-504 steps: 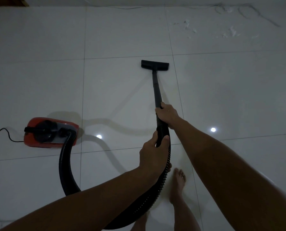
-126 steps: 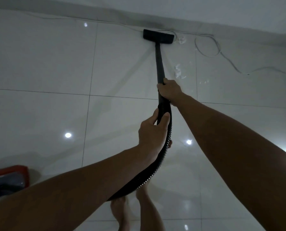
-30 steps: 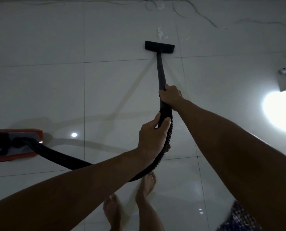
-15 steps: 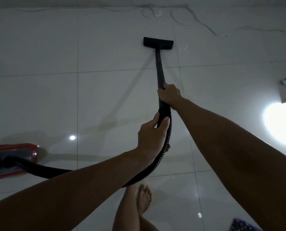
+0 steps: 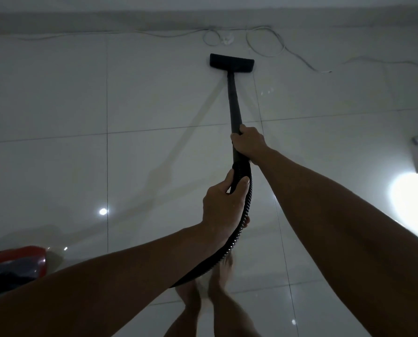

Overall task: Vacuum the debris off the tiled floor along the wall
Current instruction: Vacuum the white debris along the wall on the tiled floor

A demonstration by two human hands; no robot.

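floor pass toward the wall: debris ahead of nozzle

left hand (image 5: pixel 221 205) grips the ribbed hose (image 5: pixel 242 222) at the wand joint; right hand (image 5: pixel 248 143) grips the wand (image 5: pixel 233 100) further up; nozzle (image 5: pixel 231 62) lies flat on the tiled floor (image 5: pixel 154 98), short of the wall (image 5: pixel 105 20); a white scrap (image 5: pixel 227 40) lies among the loose cable (image 5: pixel 271 45) at the skirting; judged step: mid-stroke; next move calls for pushing forward without snagging the cable.

Glossy tiled floor (image 5: pixel 57 98), matt black wand (image 5: pixel 233 100), ribbed hose (image 5: pixel 245 215).
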